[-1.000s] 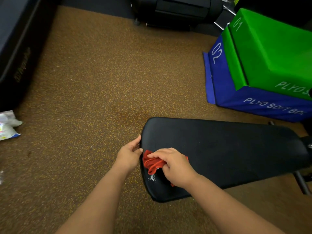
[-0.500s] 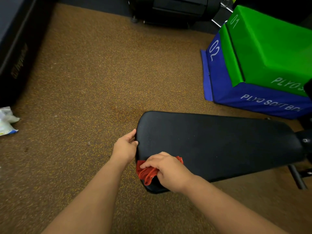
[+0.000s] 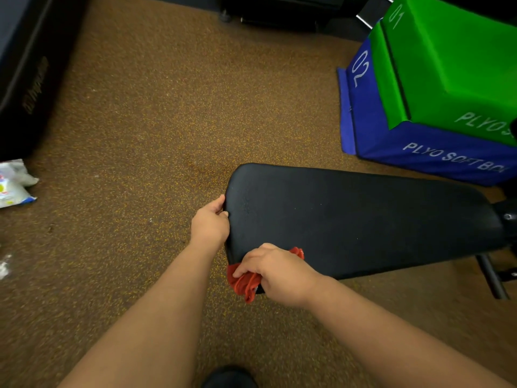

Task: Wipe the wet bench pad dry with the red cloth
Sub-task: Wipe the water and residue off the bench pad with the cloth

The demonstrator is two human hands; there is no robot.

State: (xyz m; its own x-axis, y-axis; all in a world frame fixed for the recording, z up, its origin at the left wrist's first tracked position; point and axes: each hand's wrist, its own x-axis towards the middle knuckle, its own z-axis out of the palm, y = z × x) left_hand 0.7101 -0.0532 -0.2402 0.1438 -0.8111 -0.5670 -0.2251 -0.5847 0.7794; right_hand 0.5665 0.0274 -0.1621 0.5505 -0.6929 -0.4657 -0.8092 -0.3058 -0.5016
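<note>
Now, right hand [image 3: 275, 271]: closed over the bunched cloth [image 3: 244, 281], pressing it on the pad [image 3: 349, 222] at its near corner, about 7 o'clock of the pad's face.
Cloth: red, crumpled; part lies under the palm, part hangs off the pad's edge toward 6 o'clock.
Left hand [image 3: 210, 224]: fingers curled on the pad's end at 9 o'clock, thumb on the rim, holding the pad and nothing else.
Pad: black, long axis running from 9 to 3 o'clock; no water can be made out on it from this view.
Risk, cloth: so little of it lies on the pad that one more pull toward 6 o'clock would likely carry it off onto the floor [image 3: 145, 130].
Risk, coverage: a tight wad probably wipes a narrow strip, so damp bands toward 3 o'clock may be missed.
Risk, bracing: if the left hand slackens, the pad could shift under the wiping pressure.
</note>
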